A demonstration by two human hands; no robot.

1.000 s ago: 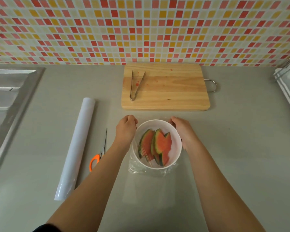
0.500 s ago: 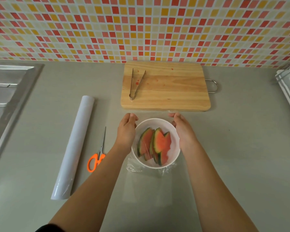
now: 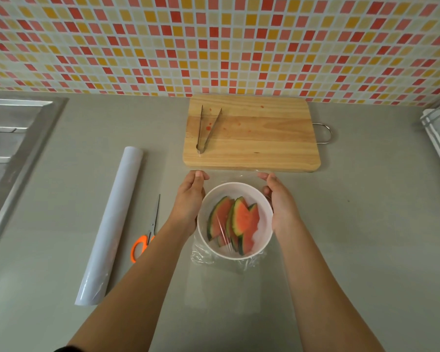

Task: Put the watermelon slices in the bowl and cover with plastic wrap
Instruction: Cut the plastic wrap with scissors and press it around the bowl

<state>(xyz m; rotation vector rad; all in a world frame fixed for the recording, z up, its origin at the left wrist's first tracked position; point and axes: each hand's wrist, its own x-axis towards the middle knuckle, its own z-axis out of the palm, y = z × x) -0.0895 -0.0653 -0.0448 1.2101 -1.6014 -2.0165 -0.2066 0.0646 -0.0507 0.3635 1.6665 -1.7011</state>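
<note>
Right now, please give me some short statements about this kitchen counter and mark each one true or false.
1. The watermelon slices are in the white bowl. True.
2. The metal tongs lie on the grey counter. False: they lie on the wooden cutting board.
3. The left hand and the right hand are on opposite sides of the bowl. True.
4. The orange-handled scissors are to the right of the bowl. False: they lie to its left, beside the plastic wrap roll.
5. Slices remain on the cutting board. False: only red juice spots show there.
</note>
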